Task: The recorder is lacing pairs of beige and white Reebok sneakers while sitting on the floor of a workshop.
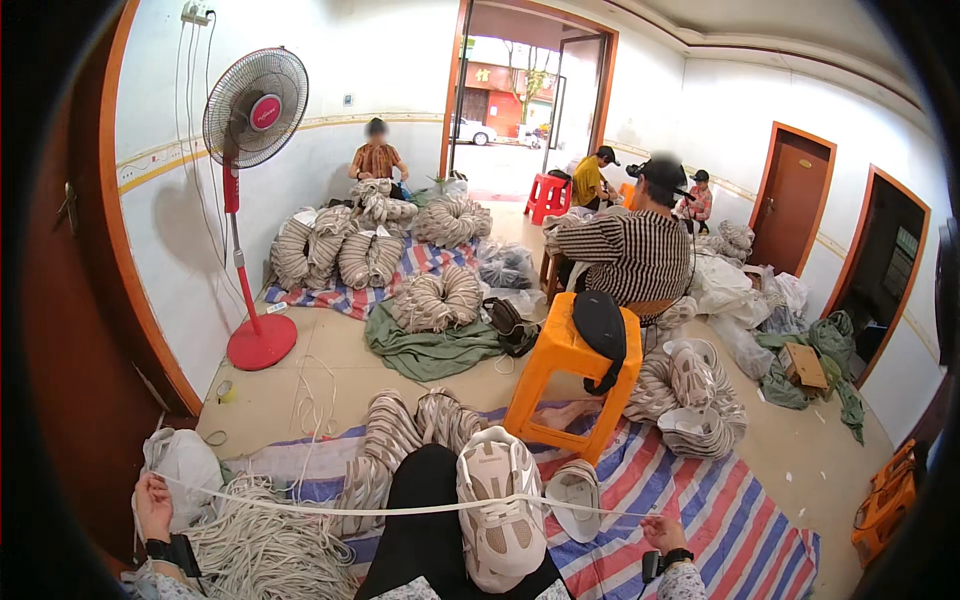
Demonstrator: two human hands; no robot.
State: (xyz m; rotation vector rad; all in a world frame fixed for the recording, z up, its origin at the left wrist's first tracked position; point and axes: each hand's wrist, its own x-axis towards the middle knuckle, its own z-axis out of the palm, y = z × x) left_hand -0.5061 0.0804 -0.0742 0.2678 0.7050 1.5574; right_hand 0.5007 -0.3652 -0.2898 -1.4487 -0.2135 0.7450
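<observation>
Left hand (153,503): closed in a fist on one end of the white cord (400,510), raised at the left edge of the striped floor mat (720,500).
Right hand (664,532): fingers pinched shut on the other end of the cord, low over the mat's right half.
Cord: a flat, woven white lace, pulled taut from hand to hand and passing across the white sneaker (498,500), which sits sole-down on the person's black-clad knee (425,520).
Sneaker: chunky moulded sole, pale mesh-and-panel upper; whether the cord is threaded through it or only laid over it cannot be told from here.
Loose laces (260,550): a tangled heap of matching white cords on the floor just beside the left hand.
Surroundings: ringed bundles of shoe uppers (436,298) on the floor and mats, an orange plastic stool (565,375) ahead, a red pedestal fan (255,200) by the left wall, other people seated and working beyond.
Risk, slip: the cord is under tension; a loosened pinch on the right could let it snap free.
Risk, topple: the sneaker is only balanced on the knee; an uneven pull might tip it onto the mat.
Risk, snag: the trailing heap could knot.
</observation>
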